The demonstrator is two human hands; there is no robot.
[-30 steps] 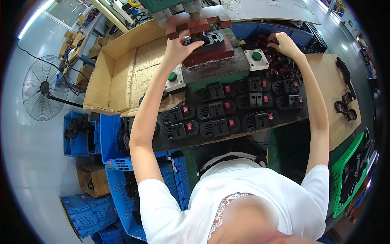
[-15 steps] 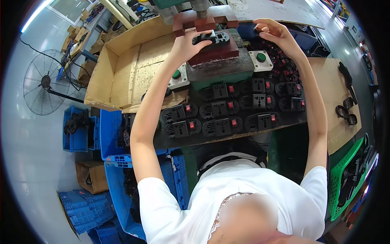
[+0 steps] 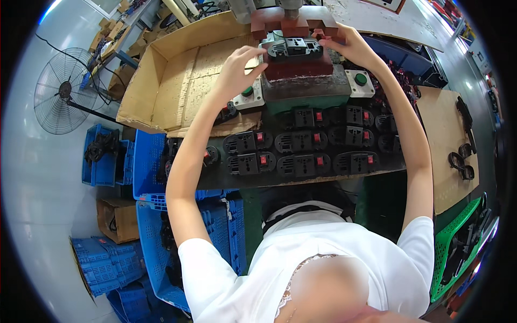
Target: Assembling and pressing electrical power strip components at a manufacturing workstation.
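A black socket housing with a pale grey face lies on the dark red block of a press, under the press's notched red upper block. Just off its left end is my left hand, thumb and fingers spread, holding nothing. At the housing's right end my right hand pinches a small red part, seemingly a rocker switch, partly hidden by the fingers. Several finished-looking black sockets with red switches lie in rows in front of the press.
Green push buttons on white boxes flank the press. An open cardboard box stands at the left, blue crates below it. Many small red and black parts lie at the right, near a cardboard sheet.
My left hand has let go of the housing and drawn back to its left. My right hand has brought the small red part in to the housing's right end. The view has shifted slightly.
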